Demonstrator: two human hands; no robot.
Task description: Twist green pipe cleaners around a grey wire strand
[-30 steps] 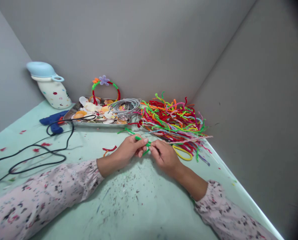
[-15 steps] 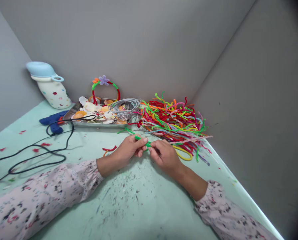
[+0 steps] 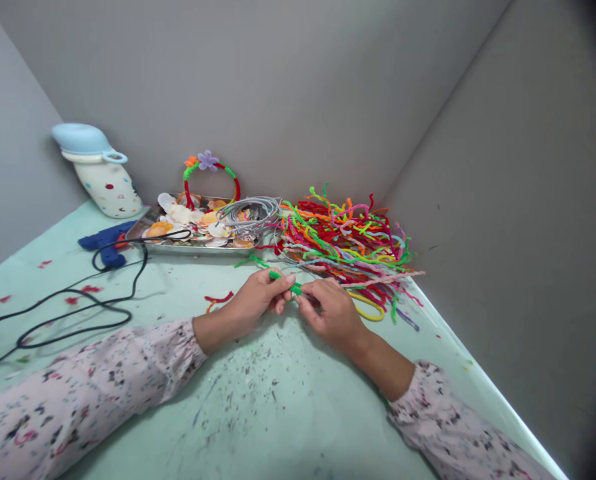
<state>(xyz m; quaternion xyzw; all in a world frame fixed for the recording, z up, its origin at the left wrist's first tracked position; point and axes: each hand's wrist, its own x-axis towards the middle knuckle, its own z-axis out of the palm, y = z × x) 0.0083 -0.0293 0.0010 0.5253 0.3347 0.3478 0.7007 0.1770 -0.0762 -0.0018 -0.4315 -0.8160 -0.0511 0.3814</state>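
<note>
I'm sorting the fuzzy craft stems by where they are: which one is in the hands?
The green stem, pinched between the left hand and right hand. The others lie in the mixed-colour pile behind, untouched.

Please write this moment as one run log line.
left hand: pinches green pipe cleaner | right hand: pinches same | pipe cleaner pile: behind

- Long sleeves (image 3: pixel 93 390) on both arms, pale pink, speckled with small dark and reddish flecks.
- Cuffs gathered at the wrists.
- Left hand (image 3: pixel 255 301) and right hand (image 3: pixel 331 313) bare, ungloved.
</note>
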